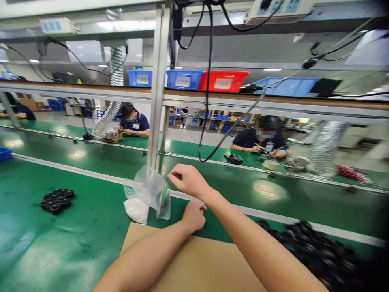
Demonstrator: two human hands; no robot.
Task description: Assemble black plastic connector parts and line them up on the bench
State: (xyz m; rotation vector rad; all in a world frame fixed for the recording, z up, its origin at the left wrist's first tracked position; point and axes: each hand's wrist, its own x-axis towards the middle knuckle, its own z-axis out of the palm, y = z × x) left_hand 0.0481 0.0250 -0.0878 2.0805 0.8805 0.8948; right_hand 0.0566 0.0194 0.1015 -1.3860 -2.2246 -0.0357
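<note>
My right hand [189,179] is raised beside the plastic bags, its thumb and index finger brought together; whatever they hold, if anything, is too small to make out. Lower down, my left hand [195,216] is closed near the far edge of a brown cardboard sheet [212,263], and its fingertips are mostly hidden. Left of both hands, a clear bag with white contents [136,209] stands on the green table [100,243]. Touching it is another clear bag [164,202] with a green mark and dark contents.
Black round parts [316,251] are heaped at the right, and a smaller group [57,200] lies at the left. A metal post [158,89] rises behind the bags. A black cable [208,101] hangs down. People work across the green bench.
</note>
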